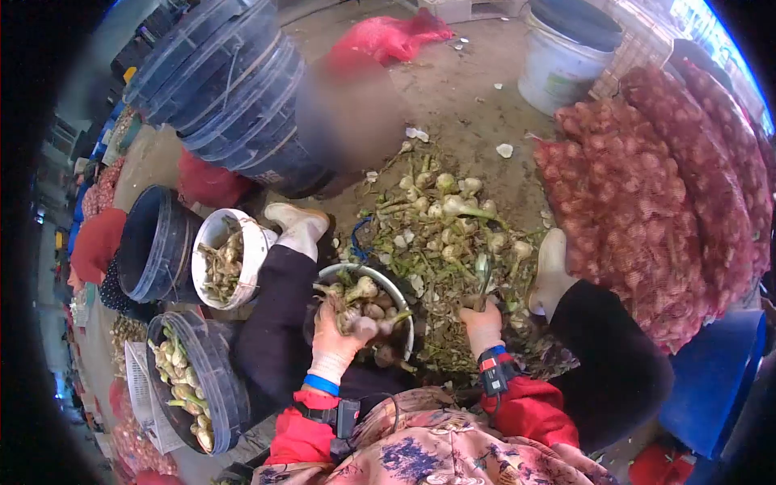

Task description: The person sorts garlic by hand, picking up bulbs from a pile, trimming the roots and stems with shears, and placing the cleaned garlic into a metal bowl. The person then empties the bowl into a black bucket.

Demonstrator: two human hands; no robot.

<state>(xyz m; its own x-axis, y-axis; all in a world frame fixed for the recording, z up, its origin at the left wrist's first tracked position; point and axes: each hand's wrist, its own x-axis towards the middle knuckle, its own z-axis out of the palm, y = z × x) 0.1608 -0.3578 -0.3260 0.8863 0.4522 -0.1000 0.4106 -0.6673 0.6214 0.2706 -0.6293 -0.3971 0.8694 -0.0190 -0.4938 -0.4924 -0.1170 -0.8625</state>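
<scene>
My left hand (339, 333), in a pale glove, grips a garlic bulb (361, 326) over a white bucket (406, 310) that sits between my legs and holds several garlic bulbs. My right hand (483, 323), also gloved, is closed on a pair of shears (483, 279) whose blades point up into the pile of stemmed garlic (440, 222) on the ground in front of me. My white boots (301, 226) flank the pile on both sides.
A white bucket of garlic trimmings (255, 250) and an empty dark bucket (153, 242) stand at left. A dark bucket of garlic (218, 380) lies lower left. Stacked blue buckets (226, 81) lie behind. Red mesh sacks of garlic (655, 202) fill the right; a white bucket (562, 65) stands at back.
</scene>
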